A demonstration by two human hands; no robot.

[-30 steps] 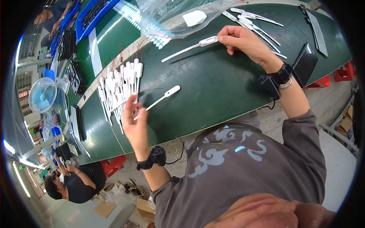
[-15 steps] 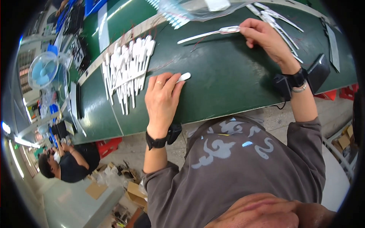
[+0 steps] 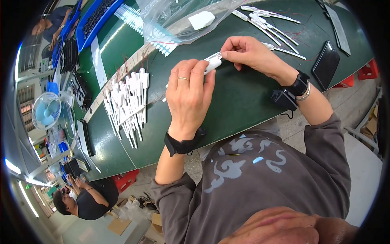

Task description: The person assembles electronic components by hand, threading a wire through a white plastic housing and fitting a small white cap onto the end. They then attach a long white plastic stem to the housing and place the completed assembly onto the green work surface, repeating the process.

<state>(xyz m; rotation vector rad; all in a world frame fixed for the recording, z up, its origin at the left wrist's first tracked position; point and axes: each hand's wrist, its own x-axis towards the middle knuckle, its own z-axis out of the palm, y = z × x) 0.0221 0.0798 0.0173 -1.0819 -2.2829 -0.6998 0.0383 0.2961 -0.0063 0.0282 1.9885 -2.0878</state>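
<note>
My left hand is closed around a slim white plastic stick-shaped housing, whose wide end shows past my fingertips. Part of its thin shaft comes out on the other side of the hand, and my fingers hide the middle. At the tip of the wide end, the thumb and forefinger of my right hand pinch together on the housing. Left of my hands lies a pile of similar white sticks with thin red wires. Several more sticks, their wide ends open, are spread at the far right.
A clear plastic bag with a white piece lies at the back, beside a dotted sheet. A black phone and a grey strip are at the right. A blue tray stands far left; a co-worker sits beyond the bench's left end.
My right hand has brought the wired stick left and nearer. My left hand has moved right with the small white piece, and both hands now meet at the stick's wide end.
</note>
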